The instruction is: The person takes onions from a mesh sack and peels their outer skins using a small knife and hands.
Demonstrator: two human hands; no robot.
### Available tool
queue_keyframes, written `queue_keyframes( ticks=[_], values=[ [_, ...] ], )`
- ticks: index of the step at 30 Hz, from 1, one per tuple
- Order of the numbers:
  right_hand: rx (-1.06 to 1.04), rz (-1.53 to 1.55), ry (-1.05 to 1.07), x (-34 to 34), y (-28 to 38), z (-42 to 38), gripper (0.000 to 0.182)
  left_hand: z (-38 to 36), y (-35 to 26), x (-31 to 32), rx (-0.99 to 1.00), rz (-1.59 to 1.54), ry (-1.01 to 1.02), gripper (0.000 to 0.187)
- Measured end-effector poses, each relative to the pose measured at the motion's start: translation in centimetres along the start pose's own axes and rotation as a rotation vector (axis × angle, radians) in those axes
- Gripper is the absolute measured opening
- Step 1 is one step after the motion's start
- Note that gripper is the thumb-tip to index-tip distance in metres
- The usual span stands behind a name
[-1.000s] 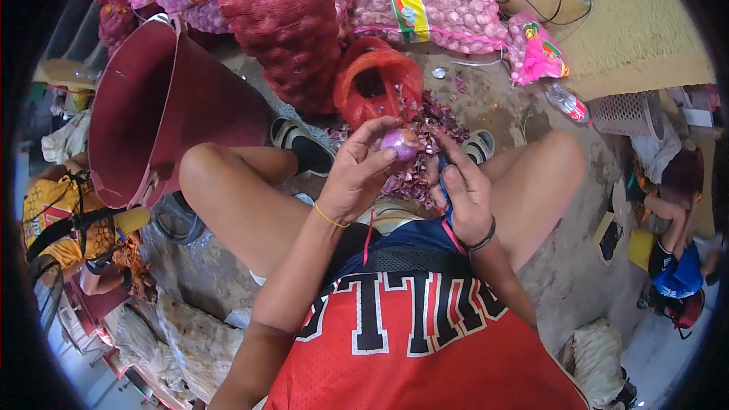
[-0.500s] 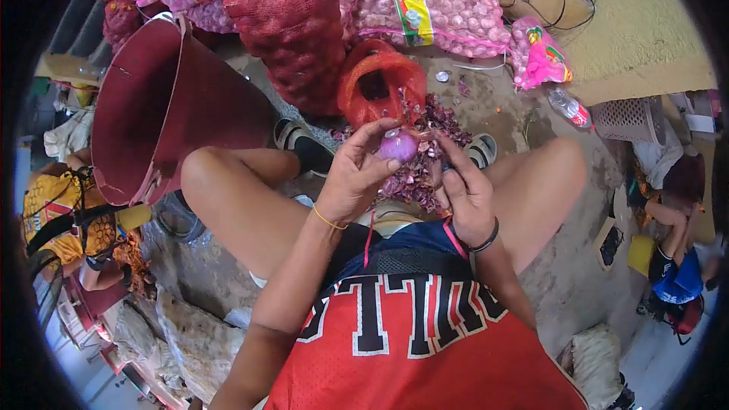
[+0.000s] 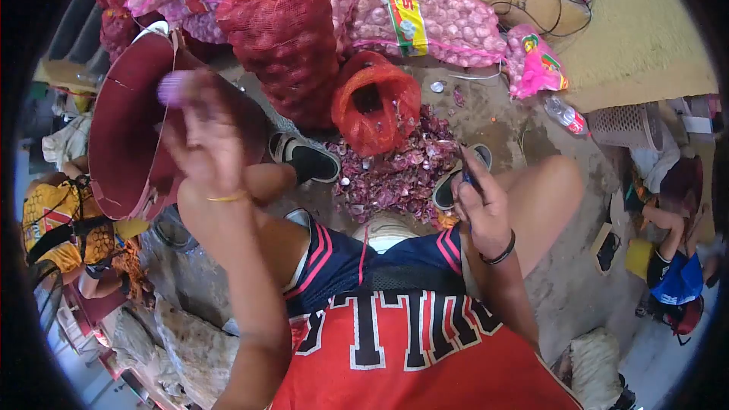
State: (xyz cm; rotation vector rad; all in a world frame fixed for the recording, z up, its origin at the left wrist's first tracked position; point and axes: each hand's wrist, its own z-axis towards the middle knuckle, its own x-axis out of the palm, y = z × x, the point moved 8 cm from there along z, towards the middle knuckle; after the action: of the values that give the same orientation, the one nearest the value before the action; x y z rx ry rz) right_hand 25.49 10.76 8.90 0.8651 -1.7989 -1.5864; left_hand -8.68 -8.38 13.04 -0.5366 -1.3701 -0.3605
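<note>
A large maroon tub [image 3: 209, 118], tilted so that its wide mouth faces left, is the landmark here. Looking down, the view shows the wearer's red jersey [image 3: 402, 342], navy shorts [image 3: 342, 266] and widely parted knees, the left knee close against the tub's near side. The two hands are well apart. The left hand [image 3: 209, 137], badly blurred, reaches across the tub's rim with a purple onion [image 3: 174, 89] at its fingertips, in front of the tub's mouth; the blur makes it impossible to tell whether the fingers grip it. The right hand [image 3: 486, 209], well to the right of the tub, is closed around a slim dark tool [image 3: 467, 171] that points upward. Just right of the tub stands a full red mesh sack [image 3: 281, 42]; beyond that sack, farther from the tub, sits an open orange mesh bag [image 3: 383, 133], with papery purple peelings [image 3: 387, 182] strewn on the floor before it. Pink sacks of bulbs [image 3: 463, 23] lie behind and rightward of the tub. A person in yellow [image 3: 53, 209] is left of the tub; another in blue [image 3: 678, 281] is far to its right.
</note>
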Motion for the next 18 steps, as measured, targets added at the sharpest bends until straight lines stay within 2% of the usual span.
queue_keyframes(
  ticks=[3,4,5,7,8,10,12,14,16,17,18],
  values=[
    [0.026,-0.056,0.001,0.6,-0.6,1.0,0.044,2.7,-1.0,1.8,0.011,0.127,0.123,0.054],
    [0.038,-0.079,0.015,1.0,-0.6,1.5,0.042,3.3,0.9,0.8,-0.053,0.258,0.051,0.053],
    [0.055,-0.132,0.043,1.6,-0.5,2.1,0.038,2.9,3.6,-0.8,-0.131,0.497,-0.036,0.050],
    [0.056,-0.240,0.061,2.1,-0.8,3.0,0.030,2.5,9.7,-5.3,-0.432,0.939,-0.069,0.041],
    [0.040,-0.298,0.053,2.2,-1.2,3.1,0.026,1.6,12.7,-7.0,-0.517,1.057,-0.124,0.038],
    [0.030,-0.378,0.050,2.3,-2.4,3.1,0.021,1.5,17.8,-13.3,-0.715,1.435,0.030,0.034],
    [0.028,-0.423,0.058,2.3,-3.4,3.5,0.020,2.4,21.3,-19.1,-0.734,1.821,0.286,0.029],
    [0.099,-0.445,0.042,2.2,-3.6,3.8,0.028,2.8,24.2,-24.6,-0.742,2.040,0.405,0.028],
    [0.213,-0.471,0.092,1.9,-3.5,4.2,0.032,3.7,26.8,-29.8,-0.973,2.200,0.510,0.036],
    [0.174,-0.473,0.042,1.7,-3.3,4.3,0.035,3.4,27.7,-32.4,-1.098,2.272,0.565,0.041],
    [0.218,-0.467,0.043,1.3,-3.6,4.5,0.032,3.9,28.0,-34.2,-0.941,2.334,0.549,0.042]
  ],
)
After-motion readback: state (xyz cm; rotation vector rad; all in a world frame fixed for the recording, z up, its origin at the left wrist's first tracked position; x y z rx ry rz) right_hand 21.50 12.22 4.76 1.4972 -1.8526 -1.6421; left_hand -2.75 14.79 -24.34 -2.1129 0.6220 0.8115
